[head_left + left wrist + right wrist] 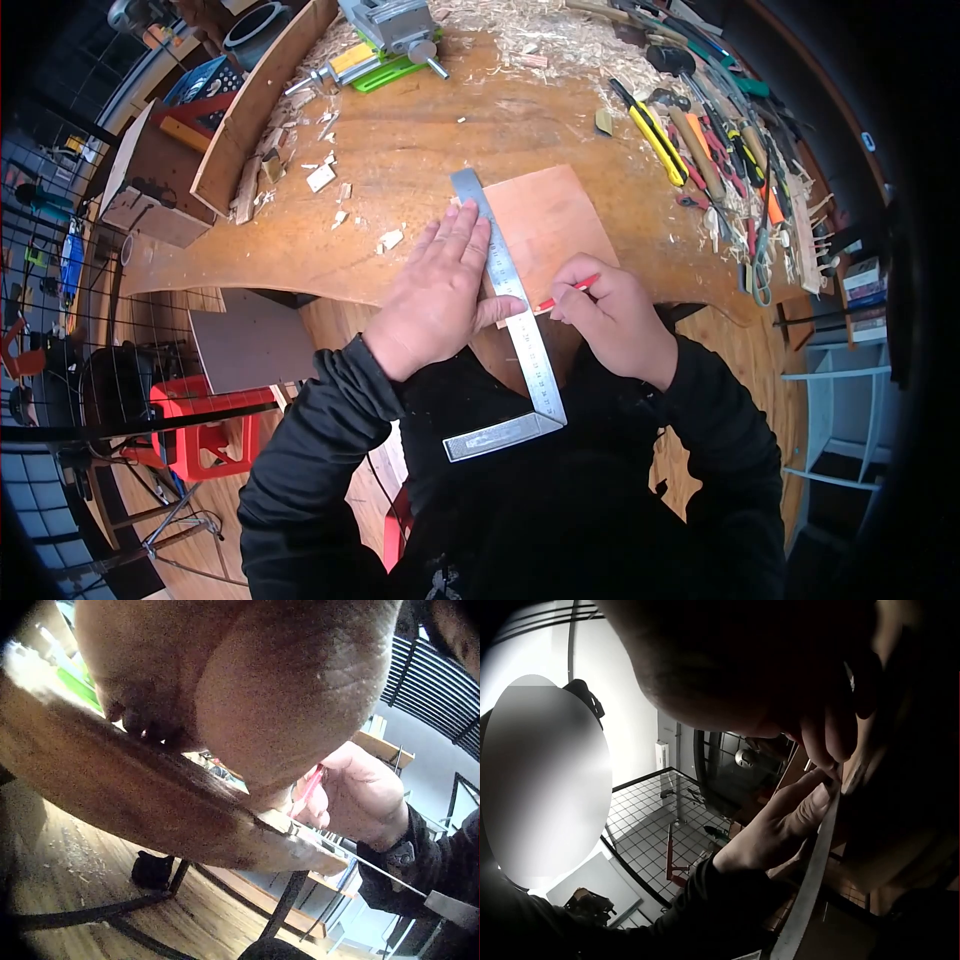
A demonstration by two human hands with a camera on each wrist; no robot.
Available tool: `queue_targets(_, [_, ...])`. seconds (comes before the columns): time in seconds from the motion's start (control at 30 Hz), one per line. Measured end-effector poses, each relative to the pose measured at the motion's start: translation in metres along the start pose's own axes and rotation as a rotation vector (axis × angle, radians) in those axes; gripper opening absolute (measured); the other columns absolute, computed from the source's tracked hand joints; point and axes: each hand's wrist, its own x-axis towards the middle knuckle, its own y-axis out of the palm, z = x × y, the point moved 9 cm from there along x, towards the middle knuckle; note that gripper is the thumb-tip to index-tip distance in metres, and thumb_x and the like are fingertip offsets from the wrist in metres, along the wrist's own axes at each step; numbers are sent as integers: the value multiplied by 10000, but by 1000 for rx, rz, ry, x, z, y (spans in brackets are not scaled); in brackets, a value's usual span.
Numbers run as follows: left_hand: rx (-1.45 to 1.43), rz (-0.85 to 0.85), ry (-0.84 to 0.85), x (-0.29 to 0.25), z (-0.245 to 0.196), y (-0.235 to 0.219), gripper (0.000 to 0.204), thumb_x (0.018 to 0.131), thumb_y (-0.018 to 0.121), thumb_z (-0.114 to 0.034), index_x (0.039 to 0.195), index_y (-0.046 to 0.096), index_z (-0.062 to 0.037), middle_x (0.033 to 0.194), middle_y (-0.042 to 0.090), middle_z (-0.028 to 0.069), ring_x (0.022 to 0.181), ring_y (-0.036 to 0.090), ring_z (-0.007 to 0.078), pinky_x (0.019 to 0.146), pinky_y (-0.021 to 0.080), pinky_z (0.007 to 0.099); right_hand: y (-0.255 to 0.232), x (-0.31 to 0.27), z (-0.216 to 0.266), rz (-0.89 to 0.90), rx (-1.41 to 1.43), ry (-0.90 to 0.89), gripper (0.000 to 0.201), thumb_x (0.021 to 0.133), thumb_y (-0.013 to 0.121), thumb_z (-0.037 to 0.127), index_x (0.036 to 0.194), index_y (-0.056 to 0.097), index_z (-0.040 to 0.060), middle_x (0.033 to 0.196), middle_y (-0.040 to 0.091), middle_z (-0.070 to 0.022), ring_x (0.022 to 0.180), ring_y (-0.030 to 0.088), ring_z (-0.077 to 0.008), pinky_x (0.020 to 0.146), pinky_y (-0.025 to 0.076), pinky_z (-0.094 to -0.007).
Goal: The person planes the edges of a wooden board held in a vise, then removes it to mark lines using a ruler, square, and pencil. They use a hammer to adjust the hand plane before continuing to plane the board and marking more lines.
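Observation:
A thin, light brown wooden board [555,215] lies at the table's front edge. Along its left side runs the graduated steel blade of a try square [535,365], whose thick stock hangs past the edge, over the person's lap. The left hand [437,285] lies flat with straight fingers, pressing the blade near its far end, thumb across it lower down. In the right hand [625,325] a red pencil [570,292] is pinched, its tip at the board's near edge beside the blade. The right wrist view shows the blade [810,892] edge-on, right by the left thumb.
Knives, pliers and other hand tools [715,150] crowd the table's right side. A grey vise [395,30] with a green base stands at the back, among wood shavings [540,40]. At left are a wooden box [160,185] and a red stool [205,425].

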Motion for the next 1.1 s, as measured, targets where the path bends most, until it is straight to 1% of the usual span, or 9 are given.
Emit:
queue_targets(0.33, [7, 14, -19, -1, 0, 1, 1031, 883, 767, -576, 1532, 404, 139, 1617, 342, 388, 1522, 344, 521, 1280, 265, 528, 3, 13, 7, 76, -21, 27, 136, 1032, 597, 118, 998, 659, 1, 844, 707, -105, 791, 701, -197, 738, 538, -327])
queue_targets(0.4, [5, 12, -20, -1, 1, 1, 1031, 882, 766, -576, 1530, 406, 140, 1616, 343, 388, 1523, 342, 519, 1282, 264, 527, 7, 22, 3, 155, -24, 91, 183, 1027, 595, 153, 957, 666, 0, 806, 711, -102, 759, 697, -197, 715, 535, -330])
queue_targets(0.47, [1, 10, -21, 0, 1, 1, 1030, 881, 765, -577, 1527, 408, 142, 1615, 345, 388, 1524, 341, 517, 1283, 262, 527, 9, 36, -1, 183, -42, 65, 210, 1025, 592, 171, 927, 670, 2, 783, 711, -100, 744, 695, -194, 705, 534, -333])
queue_targets(0.53, [43, 34, -25, 0, 1, 2, 1027, 923, 665, -645, 1534, 413, 141, 1619, 367, 361, 1539, 349, 469, 1292, 252, 501, 10, 52, 0, 212, -62, 39, 239, 1022, 589, 189, 897, 673, 4, 760, 711, -97, 730, 694, -190, 694, 533, -336])
queue_targets(0.63, [-9, 17, -22, -1, 1, 2, 1026, 893, 752, -574, 1531, 397, 146, 1612, 348, 386, 1528, 341, 505, 1285, 261, 531, 11, 81, 0, 248, -139, 63, 277, 1025, 578, 202, 855, 670, 5, 736, 705, -100, 711, 686, -180, 686, 531, -337])
queue_targets(0.73, [-10, 12, -19, 0, 0, -1, 1034, 894, 742, -584, 1536, 388, 145, 1619, 344, 378, 1531, 342, 496, 1284, 263, 531, 11, 116, -7, 244, -114, 57, 308, 1025, 575, 212, 825, 668, -3, 713, 696, -106, 689, 674, -173, 682, 534, -337])
queue_targets(0.87, [-15, -6, -20, -1, 0, -2, 1043, 895, 730, -597, 1541, 381, 144, 1625, 342, 370, 1535, 341, 490, 1286, 262, 528, 6, 158, -11, 142, -58, -28, 229, 1050, 569, 168, 923, 665, 3, 799, 712, -73, 734, 670, -126, 706, 550, -302])
queue_targets(0.9, [-13, -2, -24, -1, 0, 0, 1046, 894, 726, -601, 1543, 378, 142, 1625, 344, 368, 1537, 338, 488, 1287, 261, 527, 1, 162, -9, 73, 16, -88, 196, 1061, 567, 151, 965, 663, 10, 836, 717, -57, 756, 669, -110, 717, 555, -289])
queue_targets(1.1, [-22, -4, -35, -2, 1, 0, 1049, 893, 721, -608, 1547, 375, 137, 1627, 340, 365, 1540, 333, 485, 1290, 257, 520, -1, 151, -19, 51, 91, -33, 175, 1087, 588, 160, 1012, 654, 17, 895, 717, -46, 788, 664, -91, 743, 558, -270])
